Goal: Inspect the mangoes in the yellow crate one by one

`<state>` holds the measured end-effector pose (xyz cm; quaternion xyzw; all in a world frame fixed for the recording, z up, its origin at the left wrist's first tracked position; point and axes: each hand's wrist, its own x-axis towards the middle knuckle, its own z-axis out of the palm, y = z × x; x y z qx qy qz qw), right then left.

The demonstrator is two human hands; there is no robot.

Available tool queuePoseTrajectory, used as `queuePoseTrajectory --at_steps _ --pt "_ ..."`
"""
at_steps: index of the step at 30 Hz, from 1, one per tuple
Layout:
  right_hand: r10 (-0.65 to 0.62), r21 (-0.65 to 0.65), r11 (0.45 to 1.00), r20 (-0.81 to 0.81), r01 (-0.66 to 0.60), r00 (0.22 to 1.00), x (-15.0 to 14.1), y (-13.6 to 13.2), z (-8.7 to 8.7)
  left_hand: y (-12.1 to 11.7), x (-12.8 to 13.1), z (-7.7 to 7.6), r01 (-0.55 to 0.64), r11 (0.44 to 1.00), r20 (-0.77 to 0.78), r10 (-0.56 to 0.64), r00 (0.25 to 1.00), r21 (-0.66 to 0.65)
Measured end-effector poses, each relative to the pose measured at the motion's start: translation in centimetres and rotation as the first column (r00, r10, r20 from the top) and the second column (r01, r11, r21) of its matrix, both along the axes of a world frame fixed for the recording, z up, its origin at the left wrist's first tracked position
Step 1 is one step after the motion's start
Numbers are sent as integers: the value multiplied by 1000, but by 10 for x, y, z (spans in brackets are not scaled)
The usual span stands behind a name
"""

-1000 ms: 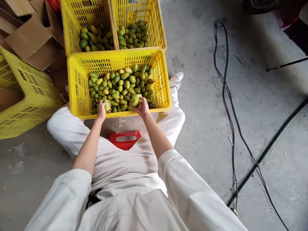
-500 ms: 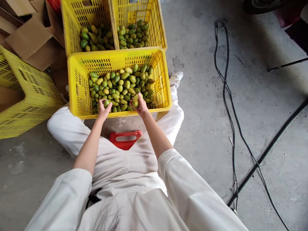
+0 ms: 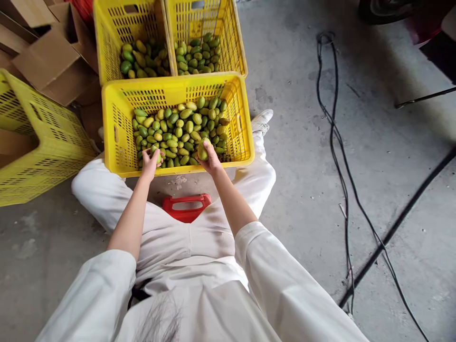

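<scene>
Between my legs stands a yellow plastic crate [image 3: 142, 84] with many small oval mangoes [image 3: 178, 130] in it, green to yellow. Over its near left part, my left hand [image 3: 149, 164] has its fingers around a green mango [image 3: 157, 155]. My right hand [image 3: 211, 160] grips a larger yellow-green mango [image 3: 203, 150], thumb on top, above the near side of the crate. Both hands are inside the near rim, a short way apart.
Two more yellow crates [image 3: 171, 42] with mangoes touch the far side. An emptier-looking yellow crate [image 3: 46, 147] stands left, by cardboard boxes [image 3: 46, 59]. A red plastic seat with a handle [image 3: 187, 202] is under me. Black cables [image 3: 333, 123] lie on the floor at right.
My left hand has turned, so the green mango in it shows more on the right side of the fingers. My right hand keeps its mango, almost unmoved. The view has shifted slightly.
</scene>
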<state>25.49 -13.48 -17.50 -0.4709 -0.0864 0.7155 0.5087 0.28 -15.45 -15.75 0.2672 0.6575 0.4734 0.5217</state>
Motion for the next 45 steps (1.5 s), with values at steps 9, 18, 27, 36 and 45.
queuePoseTrajectory --at_steps 9,18,27,36,45 --pt "77 -30 997 20 -76 997 -4 2 13 -4 5 11 43 999 -54 -44 998 -21" --pt "-64 -139 989 -147 43 987 1 -2 21 1 1 5 115 993 -78 -117 990 -21" --pt "-24 -64 998 -48 21 999 -4 -3 20 -5 6 6 78 997 -159 -80 984 -16" --pt "-89 -88 993 -113 79 990 -1 -1 21 1 3 6 105 994 -1 -105 994 35" --pt "-81 -51 996 -41 79 996 -4 -4 24 -3 -1 2 103 994 -148 -108 983 -39"
